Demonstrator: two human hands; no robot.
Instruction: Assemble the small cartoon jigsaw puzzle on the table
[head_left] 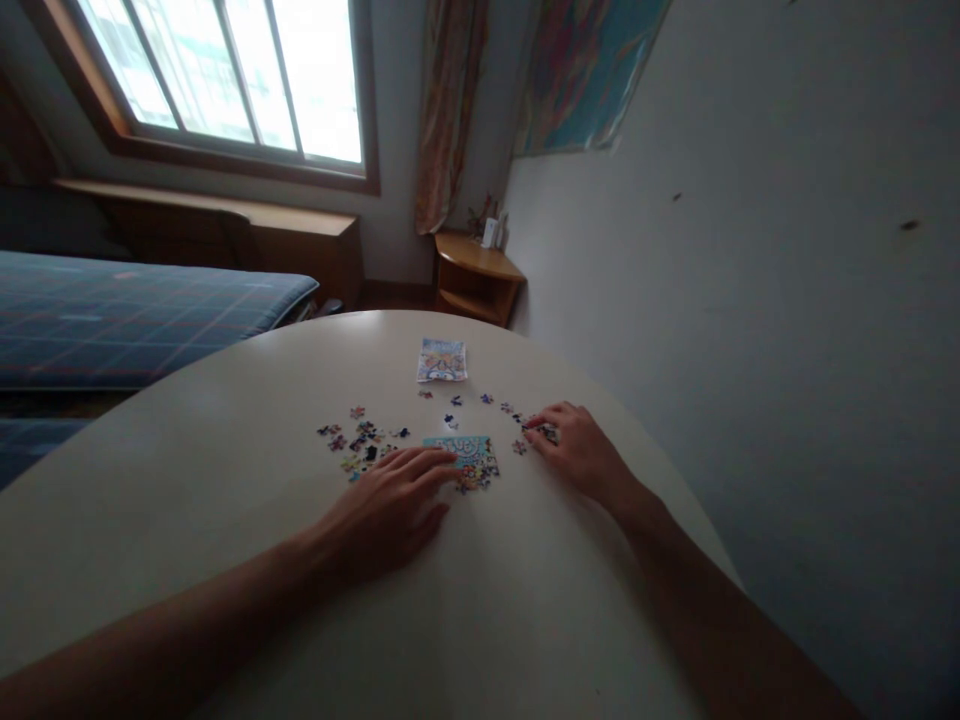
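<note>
Bare forearms (202, 620) foremost, the loosely spread left hand (397, 505) touches the puzzle (481, 452).

A home, by the look of it a bedroom: a plaid mattress (142, 315), a window (202, 70) beside a patterned curtain (448, 120), a corner shelf (476, 257), a wall poster (581, 75).

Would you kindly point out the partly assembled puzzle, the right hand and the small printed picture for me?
Partly assembled puzzle (475, 456): head view, on its exposed upper face.
Right hand (579, 448): head view, on its back.
Small printed picture (442, 361): head view, middle of its printed face.
</note>
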